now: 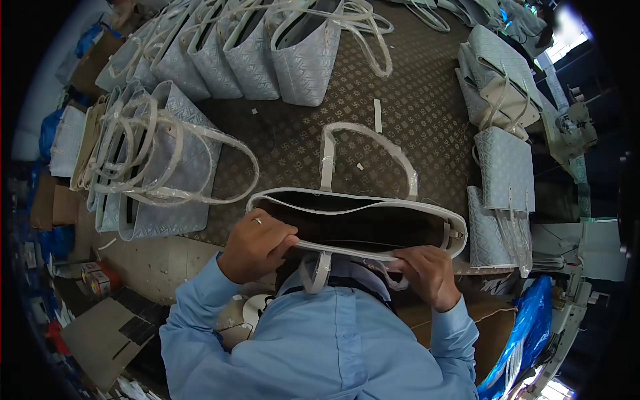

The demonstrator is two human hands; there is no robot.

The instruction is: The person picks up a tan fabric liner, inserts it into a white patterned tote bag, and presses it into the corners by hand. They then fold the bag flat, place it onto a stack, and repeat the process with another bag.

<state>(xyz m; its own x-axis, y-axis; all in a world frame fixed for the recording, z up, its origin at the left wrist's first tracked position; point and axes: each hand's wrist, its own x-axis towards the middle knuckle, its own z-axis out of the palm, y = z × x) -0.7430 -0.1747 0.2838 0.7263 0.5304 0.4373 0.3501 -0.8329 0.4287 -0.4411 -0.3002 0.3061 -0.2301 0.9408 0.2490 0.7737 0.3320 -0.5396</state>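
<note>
A white-rimmed handbag (360, 200) stands at the table's near edge with its mouth wide, showing a dark lining. One handle (373, 131) stands up on the far side, while the other handle (319, 272) hangs toward my body. My left hand (259, 244), with a ring on one finger, is closed over the near rim at the left. Farther right, my right hand (427, 272) grips the same rim near the corner. The fingertips inside the bag are partly hidden.
Several silvery patterned handbags (303, 67) line the far left of the brown patterned table (287, 147). Closer by, more bags (177, 167) stand with looped handles. Stacked bags (507, 167) lie along the right edge. A white strip (377, 116) and small scraps lie on the table.
</note>
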